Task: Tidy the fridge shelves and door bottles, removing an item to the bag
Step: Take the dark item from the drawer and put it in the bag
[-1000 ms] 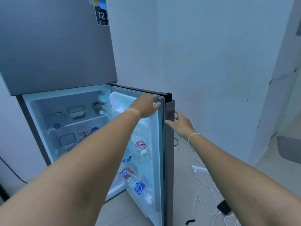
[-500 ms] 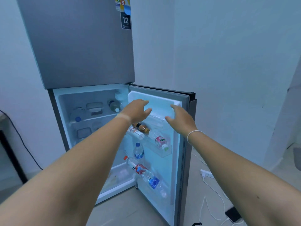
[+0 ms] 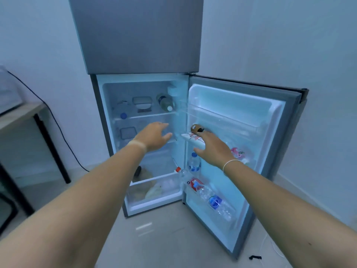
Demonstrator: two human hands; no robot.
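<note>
At nine o'clock a desk (image 3: 21, 113) stands by the wall. The fridge (image 3: 143, 35) is open. The left hand (image 3: 152, 137), fingers spread and empty, reaches toward the middle shelf (image 3: 123, 130). At three o'clock the right hand (image 3: 212, 149), loose and grasping nothing, hovers over tilted door bottles (image 3: 193, 141); their labels are blurred, unreadable.

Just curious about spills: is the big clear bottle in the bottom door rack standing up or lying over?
Tipped. The clear bottle leans steeply sideways in the bottom door rack, its cap end up towards the hinge side.
</note>
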